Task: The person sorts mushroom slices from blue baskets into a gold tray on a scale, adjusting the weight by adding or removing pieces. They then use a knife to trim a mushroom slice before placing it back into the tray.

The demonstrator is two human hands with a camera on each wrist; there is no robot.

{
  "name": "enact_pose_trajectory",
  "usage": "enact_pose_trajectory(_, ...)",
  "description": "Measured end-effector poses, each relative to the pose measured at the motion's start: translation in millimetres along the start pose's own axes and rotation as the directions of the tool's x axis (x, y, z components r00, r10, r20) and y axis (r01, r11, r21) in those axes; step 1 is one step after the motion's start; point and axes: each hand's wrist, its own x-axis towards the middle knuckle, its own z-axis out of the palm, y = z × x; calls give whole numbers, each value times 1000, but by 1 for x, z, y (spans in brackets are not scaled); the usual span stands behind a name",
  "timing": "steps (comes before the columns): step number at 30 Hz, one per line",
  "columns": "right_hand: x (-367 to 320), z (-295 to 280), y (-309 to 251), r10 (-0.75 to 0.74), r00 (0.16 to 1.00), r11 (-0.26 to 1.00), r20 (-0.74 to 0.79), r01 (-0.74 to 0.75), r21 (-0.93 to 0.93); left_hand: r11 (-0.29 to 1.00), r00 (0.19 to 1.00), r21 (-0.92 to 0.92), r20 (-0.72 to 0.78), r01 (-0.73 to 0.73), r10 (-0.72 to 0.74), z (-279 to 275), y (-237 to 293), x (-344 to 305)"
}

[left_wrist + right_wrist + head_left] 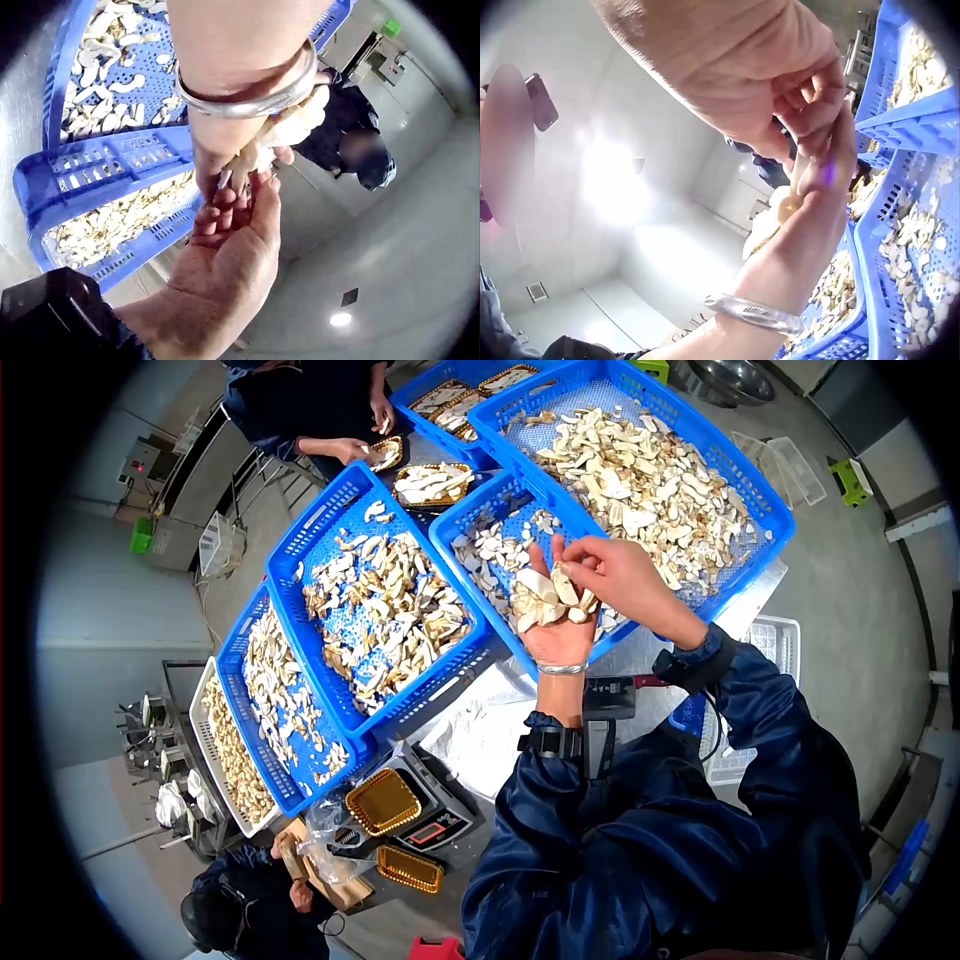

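Note:
My left hand (560,644), palm up in the head view, holds a small pile of pale mushroom slices (537,602) above the front blue basket. My right hand (632,582) reaches over from the right, its thumb and fingers pinching one mushroom slice (564,586) at the top of that pile. In the left wrist view the right hand's fingertips (225,196) meet the held slices. From the right wrist side, the right hand (780,82) partly hides the left hand's fingers. Under both hands, the small blue basket (447,532) contains more slices.
A large blue basket (785,510) of slices stands behind right; another blue basket (283,575) is left. Gold trays (384,802) lie by a scale (440,815). A cleaver (610,698) lies near my body. Two people work at far left (290,420) and lower left (262,905).

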Motion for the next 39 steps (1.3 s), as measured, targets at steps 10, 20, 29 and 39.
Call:
enact_pose_trajectory(10,9,-7,-2,37,999,989,38,-42,141,999,999,-9,-9,39,-39,-1,-1,-6)
enact_pose_trajectory(20,5,-16,14,-75,993,897,96,26,441,999,999,-39,-48,0,-1,4,-1,-11)
enact_pose_trajectory(29,4,-12,1,-159,974,964,163,189,-186,995,995,-18,28,98,-97,0,-2,-18)
enact_pose_trajectory(39,24,-33,25,-211,977,976,21,212,-41,994,994,-71,-54,87,-91,13,-10,-5)
